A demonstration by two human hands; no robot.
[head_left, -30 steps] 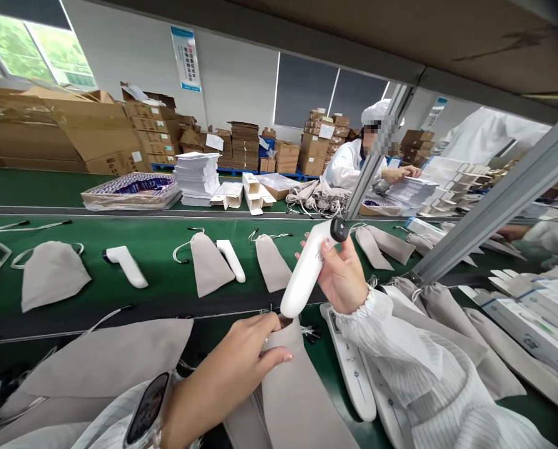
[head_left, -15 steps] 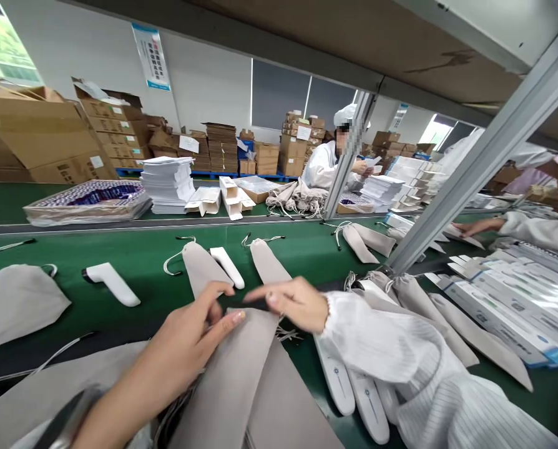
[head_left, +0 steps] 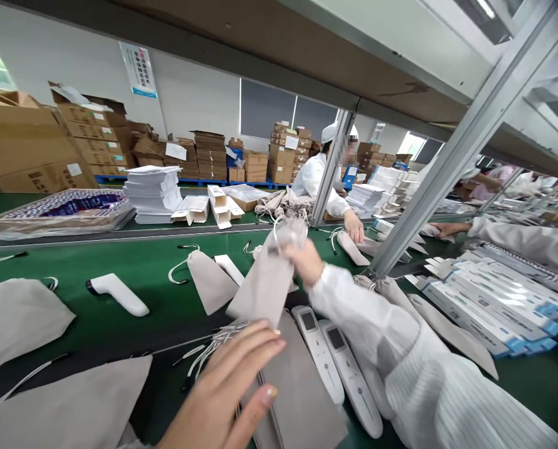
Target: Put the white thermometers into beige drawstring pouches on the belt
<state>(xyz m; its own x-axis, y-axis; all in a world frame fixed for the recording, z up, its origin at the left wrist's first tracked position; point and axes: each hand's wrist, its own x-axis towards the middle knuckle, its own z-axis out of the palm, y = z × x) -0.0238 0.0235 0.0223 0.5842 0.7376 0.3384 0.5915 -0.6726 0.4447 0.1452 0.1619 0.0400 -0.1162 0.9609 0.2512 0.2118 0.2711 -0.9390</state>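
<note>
My right hand grips the upper, corded end of a grey drawstring pouch, which hangs tilted over the belt and is blurred by motion. Close to the pouch's lower edge, my left hand is open with fingers stretched out; whether the fingertips touch it I cannot tell. Below lie more flat grey pouches, their white cords bunched at the far end. Two white handheld devices with small dark screens, a nearer one and another, rest beside them under my right sleeve.
On the green belt lie a white angled device and a pouch beside another device. Flat boxes are stacked at right. A slanted metal post and overhead shelf stand close. Co-workers' hands work beyond.
My right hand has taken hold of the pouch's corded end and raised it away over the belt. My left hand has moved down and right, its fingers now spread. A co-worker's hand has reached the belt.
</note>
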